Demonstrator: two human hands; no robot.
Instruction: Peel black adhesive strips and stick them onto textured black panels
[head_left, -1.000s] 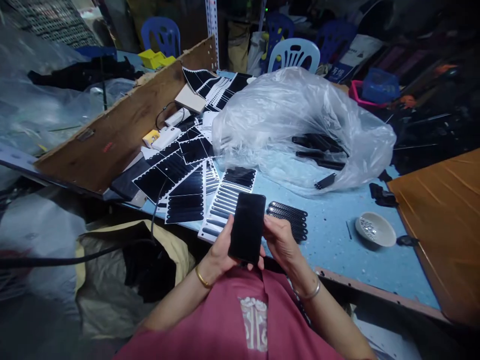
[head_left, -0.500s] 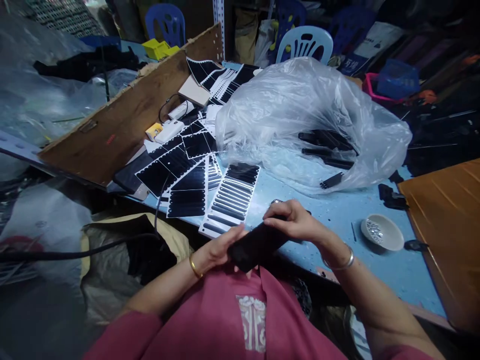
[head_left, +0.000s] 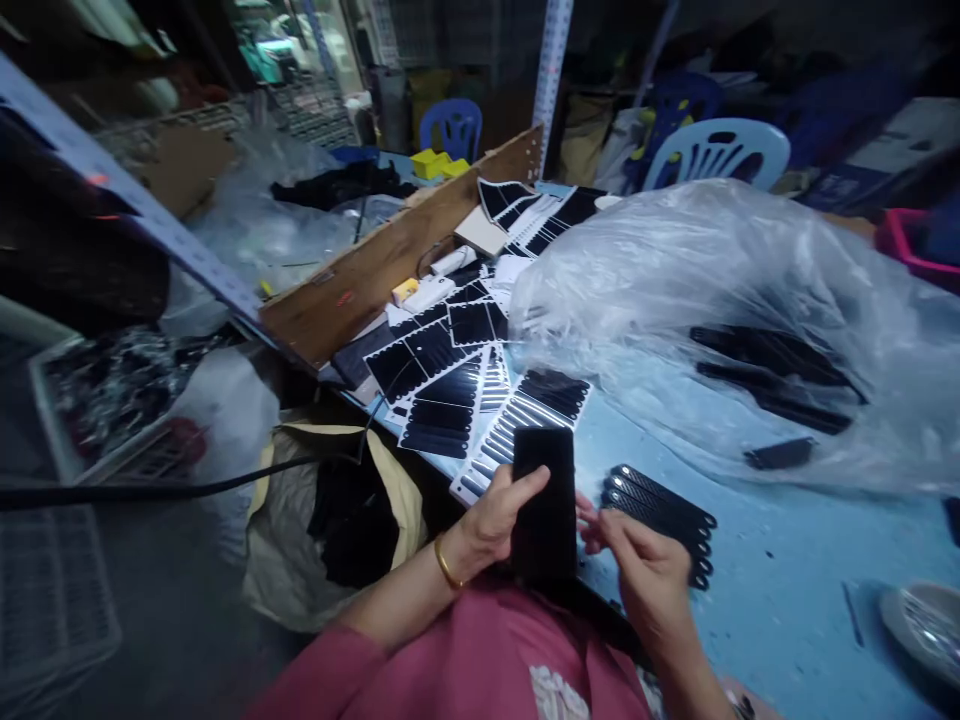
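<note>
"Holding that black slab [head_left: 551,535], a phone by its look, how does the grip stand?"

"The left hand [head_left: 495,520] is clasped around it, thumb across the dark face. The right hand [head_left: 652,575] has its thumb and fingertips just beside the slab's other long edge; I can't tell whether they pinch anything."

"Where is it, going by the striped sheet [head_left: 525,410]?"

"On the sheet's near side, lifted, covering part of it from view."

"And to handle?"

"Stiff and light, I'd guess, slick on the face, breakable if dropped. I'd take it by the long edges, palm behind."

"Materials nearby?"

"The sheet carries slim, round-ended strips, some glaring silver, the far ones black. Right of the sheet, patterned strips [head_left: 660,520] with woven-looking faces and looped ends lie side by side on the speckled blue worktop [head_left: 787,600]. Beyond the sheet and rightward, a plastic bag [head_left: 645,270] bulges, thin, cloudy and crinkled. Left of the sheet, lower down, gapes a creased, cream-lipped sack [head_left: 412,500]."
</note>
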